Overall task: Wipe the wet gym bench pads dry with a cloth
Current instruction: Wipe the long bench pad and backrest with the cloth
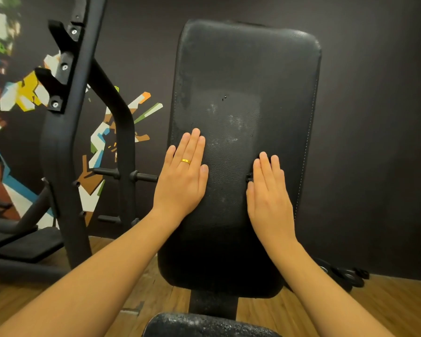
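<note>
The black back pad (243, 76) of the gym bench stands steeply inclined in front of me, with pale speckled marks near its middle. My left hand (184, 175), wearing a gold ring, lies flat with straight fingers on the pad's left side. My right hand (269, 193) lies flat on the pad's right side, a little lower. Neither hand holds anything. The seat pad (204, 324) shows at the bottom edge, dotted with droplets. No cloth is in view.
A black steel rack upright (66, 142) with bar hooks and plate pegs stands to the left. Weight plates (343, 276) lie on the wooden floor at the right, against the dark wall. A colourful mural covers the left wall.
</note>
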`<act>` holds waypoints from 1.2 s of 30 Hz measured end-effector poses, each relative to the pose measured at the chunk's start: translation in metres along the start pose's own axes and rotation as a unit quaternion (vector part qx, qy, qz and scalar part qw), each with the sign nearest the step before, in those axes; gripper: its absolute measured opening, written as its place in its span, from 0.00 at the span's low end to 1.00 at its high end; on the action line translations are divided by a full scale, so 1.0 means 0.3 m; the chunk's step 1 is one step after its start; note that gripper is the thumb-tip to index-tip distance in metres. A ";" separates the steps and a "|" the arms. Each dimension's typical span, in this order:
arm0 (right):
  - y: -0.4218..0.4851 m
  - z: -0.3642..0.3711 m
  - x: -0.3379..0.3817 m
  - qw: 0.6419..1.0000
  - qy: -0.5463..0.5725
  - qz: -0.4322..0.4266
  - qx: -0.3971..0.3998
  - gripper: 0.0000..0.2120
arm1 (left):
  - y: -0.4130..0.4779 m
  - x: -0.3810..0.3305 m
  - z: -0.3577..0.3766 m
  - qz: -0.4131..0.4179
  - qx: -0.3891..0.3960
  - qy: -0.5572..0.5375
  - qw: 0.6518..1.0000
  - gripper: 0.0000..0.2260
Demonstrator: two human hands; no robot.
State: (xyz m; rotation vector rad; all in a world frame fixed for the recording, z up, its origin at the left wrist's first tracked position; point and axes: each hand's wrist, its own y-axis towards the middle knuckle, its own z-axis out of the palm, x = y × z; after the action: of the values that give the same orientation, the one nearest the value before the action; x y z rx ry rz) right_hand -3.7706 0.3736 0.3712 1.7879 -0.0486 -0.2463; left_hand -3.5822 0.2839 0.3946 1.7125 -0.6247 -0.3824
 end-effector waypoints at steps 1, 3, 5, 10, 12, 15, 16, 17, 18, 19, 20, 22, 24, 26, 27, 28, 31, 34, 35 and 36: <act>-0.013 0.004 0.006 1.000 0.006 0.006 -0.003 0.24 | 0.000 0.001 0.000 0.000 0.001 0.000 1.000 0.27; -0.078 0.012 0.015 1.000 0.020 0.010 -0.010 0.23 | 0.000 -0.001 0.002 0.003 0.002 0.001 1.000 0.27; -0.171 0.015 0.028 0.999 0.035 0.000 -0.007 0.24 | 0.002 -0.003 -0.001 0.002 -0.001 0.001 1.000 0.27; -0.318 0.018 0.039 0.999 0.017 -0.033 0.011 0.24 | -0.001 -0.001 0.000 0.002 -0.002 -0.001 1.000 0.26; -0.321 0.025 0.055 1.000 0.021 -0.004 0.017 0.25 | -0.002 -0.002 -0.002 0.001 -0.001 -0.006 1.000 0.26; -0.329 0.031 0.159 0.999 0.026 0.034 0.034 0.25 | -0.003 -0.004 -0.005 0.001 0.001 -0.010 1.000 0.26; -0.335 0.036 0.213 0.999 0.024 0.021 0.044 0.25 | -0.002 -0.005 -0.006 0.002 0.003 -0.012 1.000 0.26; -0.344 0.046 0.270 0.998 0.026 -0.006 0.057 0.25 | -0.003 -0.005 -0.007 0.002 0.003 -0.014 1.000 0.26; -0.352 0.055 0.322 0.996 0.030 -0.035 0.070 0.25 | -0.004 -0.004 -0.009 0.003 0.002 -0.016 1.000 0.26; -0.356 0.062 0.358 0.995 0.034 -0.053 0.079 0.26 | -0.004 -0.005 -0.010 0.004 -0.001 -0.019 1.000 0.26; -0.357 0.067 0.373 0.994 0.038 -0.060 0.085 0.27 | -0.003 -0.004 -0.011 0.005 -0.003 -0.021 1.000 0.26; -0.360 0.071 0.350 0.993 0.033 -0.061 0.096 0.27 | 0.000 -0.005 -0.013 0.007 -0.006 -0.025 1.000 0.26; -0.363 0.063 0.307 0.994 0.024 -0.055 0.094 0.26 | -0.004 -0.003 -0.011 0.006 -0.003 -0.029 1.000 0.26; -0.358 0.055 0.283 0.995 0.020 -0.041 0.089 0.27 | -0.003 0.001 -0.008 0.005 -0.005 -0.038 0.999 0.26; -0.355 0.049 0.283 0.995 0.019 -0.033 0.092 0.28 | -0.001 0.002 -0.009 0.004 -0.005 -0.046 0.999 0.26; -0.354 0.044 0.287 0.995 0.022 -0.016 0.095 0.29 | 0.000 0.003 -0.012 0.002 -0.005 -0.059 0.998 0.25; -0.355 0.034 0.300 0.988 0.066 0.086 0.106 0.36 | -0.035 -0.008 -0.035 -0.027 -0.003 -0.151 0.988 0.24; -0.364 0.033 0.305 0.984 0.083 0.115 0.108 0.37 | -0.191 -0.036 -0.077 -0.064 0.024 -0.229 0.971 0.25; -0.365 0.032 0.307 0.983 0.091 0.117 0.108 0.37 | -0.258 -0.046 -0.088 -0.062 0.034 -0.236 0.969 0.25; -0.364 0.030 0.308 0.982 0.099 0.118 0.107 0.38 | -0.319 -0.055 -0.092 -0.053 0.046 -0.235 0.970 0.26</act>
State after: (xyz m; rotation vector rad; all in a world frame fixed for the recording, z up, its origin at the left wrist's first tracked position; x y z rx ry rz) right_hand -3.6930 0.3750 0.2507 1.9920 -0.1492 0.1112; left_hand -3.5607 0.3292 0.3070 1.7581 -0.9047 -0.8617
